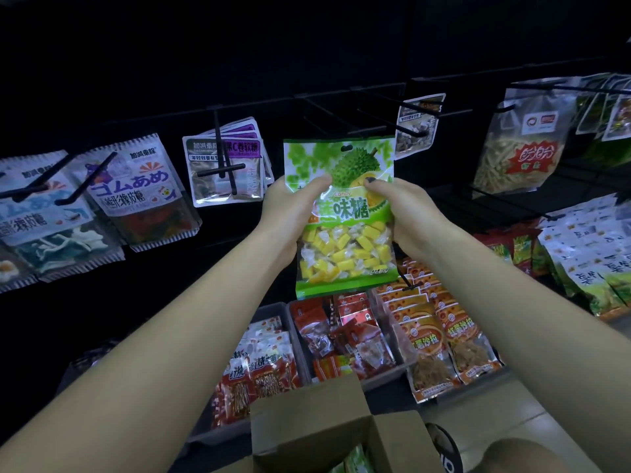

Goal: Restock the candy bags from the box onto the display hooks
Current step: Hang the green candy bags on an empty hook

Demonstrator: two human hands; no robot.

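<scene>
**Item: durian candy bag, held at the hook wall**

I log one durian candy bag point(343, 216): green printed top with a durian picture, a hang slot at its upper edge, and a clear lower window showing yellow and white wrapped sweets. It is upright, raised in front of the dark display panel. My left hand point(290, 213) grips its left edge, thumb across the front; my right hand point(397, 208) pinches the right edge. Bare display hooks point(389, 114) project just above and to the right. Gummy packets point(136, 192) hang to the left. Below, an open cardboard box point(327, 435) shows more green bags inside.
</scene>
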